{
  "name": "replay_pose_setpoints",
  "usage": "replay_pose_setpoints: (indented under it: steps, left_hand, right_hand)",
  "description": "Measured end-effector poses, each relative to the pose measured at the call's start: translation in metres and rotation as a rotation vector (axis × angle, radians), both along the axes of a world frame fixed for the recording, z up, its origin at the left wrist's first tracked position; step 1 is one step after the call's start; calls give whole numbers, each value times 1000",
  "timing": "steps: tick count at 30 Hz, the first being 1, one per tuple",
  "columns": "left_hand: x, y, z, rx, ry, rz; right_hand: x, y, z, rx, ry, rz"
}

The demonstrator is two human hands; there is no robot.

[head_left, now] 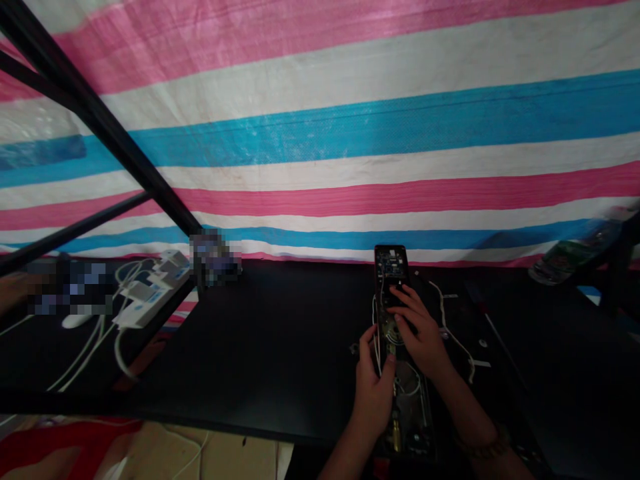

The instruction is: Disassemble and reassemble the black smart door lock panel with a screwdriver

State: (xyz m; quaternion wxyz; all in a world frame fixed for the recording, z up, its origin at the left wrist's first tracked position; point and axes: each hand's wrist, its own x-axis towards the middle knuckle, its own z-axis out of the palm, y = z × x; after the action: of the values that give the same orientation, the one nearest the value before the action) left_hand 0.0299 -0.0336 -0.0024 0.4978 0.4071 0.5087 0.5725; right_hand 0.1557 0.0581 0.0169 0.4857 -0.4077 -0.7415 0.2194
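A long, narrow black device panel (385, 273) stands tilted in front of me, its inside exposed. A circuit board (391, 261) fills its upper end, and thin wires run down it. My left hand (374, 387) is closed on the panel's lower left edge, thumb in front. My right hand (420, 333) lies over the panel's right side with its fingers stretched out and apart, touching the inside. Below the hands lies a second dark open housing (413, 413) with a looped wire. On it is a brass-coloured cylindrical piece (397, 435). The hands hide the panel's lower part.
A white cord (443, 313) and small loose parts lie on the black table (270, 347), right of the panel. Farther right are a thin rod (500, 337) and a plastic bottle (555, 260). Left stand a black metal post (135, 160) and a power strip (145, 303) with plugged-in chargers.
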Motion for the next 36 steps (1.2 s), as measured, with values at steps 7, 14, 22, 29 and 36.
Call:
replay_pose_setpoints:
  steps: [7, 14, 22, 29, 36]
  left_hand:
    - [-1, 1, 2, 0, 36, -1]
    - [-3, 4, 1, 31, 57, 11]
    - [-3, 4, 2, 5, 47, 5]
    - [-3, 5, -1, 23, 76, 9]
    - [-2, 7, 1, 6, 42, 5]
  right_hand:
    - [-1, 0, 0, 39, -104, 1]
    - [-3, -1, 13, 187, -254, -180]
    - [-15, 18, 13, 59, -307, -297]
    - [-24, 18, 6, 4, -312, -262]
    - [-16, 41, 8, -112, -86, -190]
